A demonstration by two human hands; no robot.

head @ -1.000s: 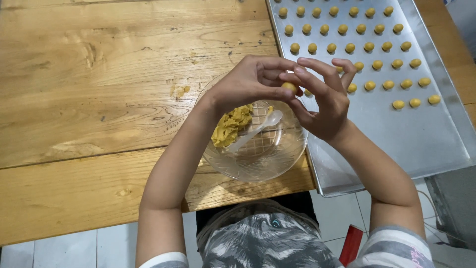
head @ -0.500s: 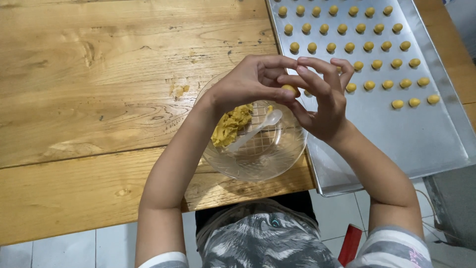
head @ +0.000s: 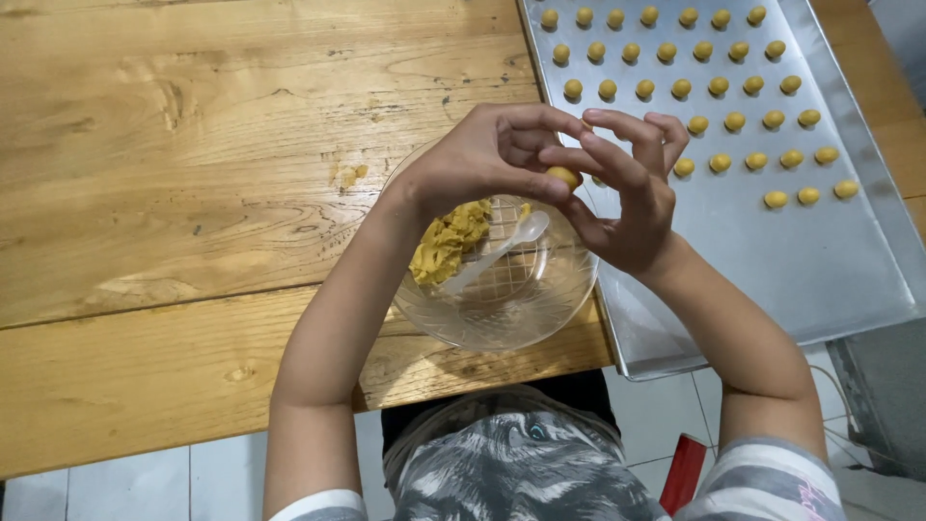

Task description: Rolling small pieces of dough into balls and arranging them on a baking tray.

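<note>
My left hand [head: 487, 154] and my right hand [head: 627, 188] meet above a clear glass bowl [head: 502, 309]. Between their fingertips they pinch a small yellow dough ball [head: 563, 177]. The bowl holds a lump of yellow dough [head: 449, 241] on its left side and a white plastic spoon [head: 506, 246] lying across it. The bowl sits at the front edge of the wooden table [head: 193, 193]. To the right lies a metal baking tray [head: 791, 260] with several rows of small yellow dough balls [head: 719, 85].
A small smear of dough [head: 349, 176] marks the table left of the bowl. The near half of the tray is bare metal. Below the table edge are white floor tiles and a red object [head: 683, 473].
Both hands stay over the bowl with the dough ball between the fingers; the fingers have shifted only slightly.
</note>
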